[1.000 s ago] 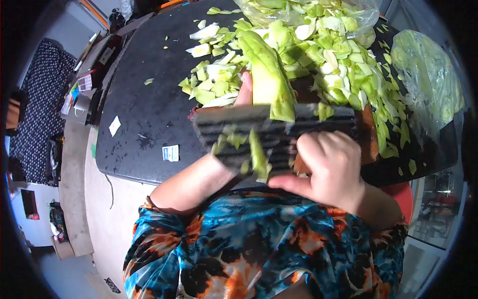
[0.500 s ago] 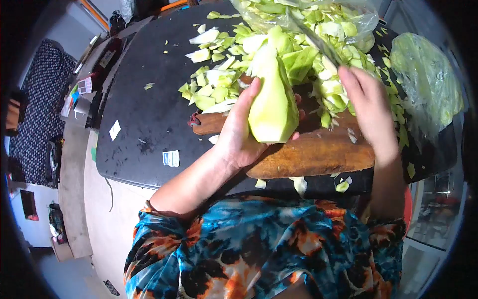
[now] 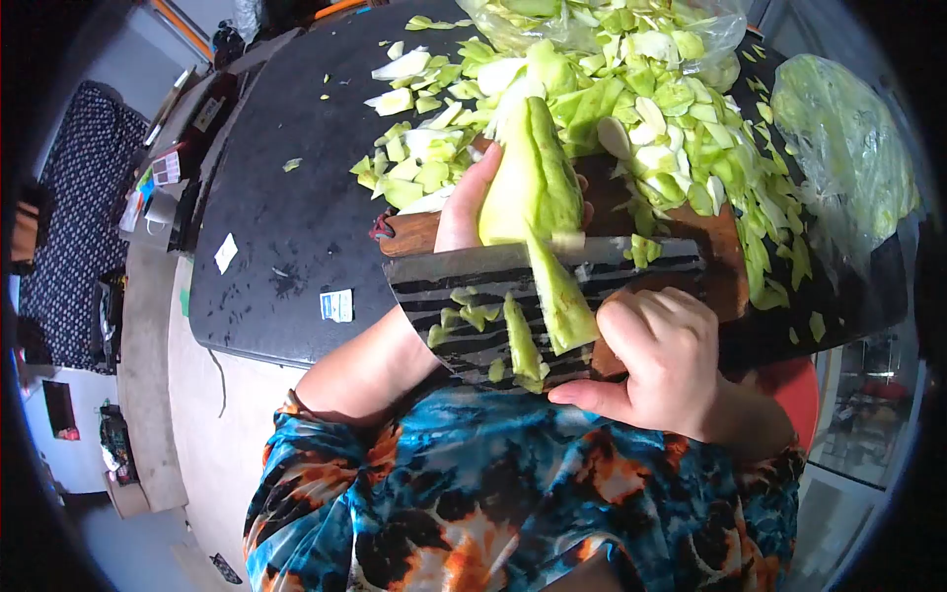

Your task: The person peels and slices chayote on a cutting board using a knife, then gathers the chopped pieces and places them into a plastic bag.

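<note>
My left hand (image 3: 462,212) is wrapped round a pale green vegetable (image 3: 515,187), its thumb on the left side; the fingers beneath are mostly hidden. A wide cleaver (image 3: 444,286) lies flat across the vegetable's near end, with my right hand (image 3: 663,355) closed at its right end. The cleaver's handle is hidden in that hand. A long peeled strip (image 3: 564,306) rests over the blade, and several small green scraps stick to it. Below the hands is a wooden board (image 3: 725,259), partly covered by the blade.
Heaped green slices (image 3: 681,128) lie behind and right of the board. A clear plastic bag (image 3: 725,35) sits at the back, another bag (image 3: 838,148) at the right. A small white packet (image 3: 336,305) lies on the black table (image 3: 266,217). A red object (image 3: 789,400) shows at the lower right.
Since half a second ago, the cleaver has come down from above the heap onto the vegetable's near end. My right hand has moved left and toward me. A strip now lies on the blade.
</note>
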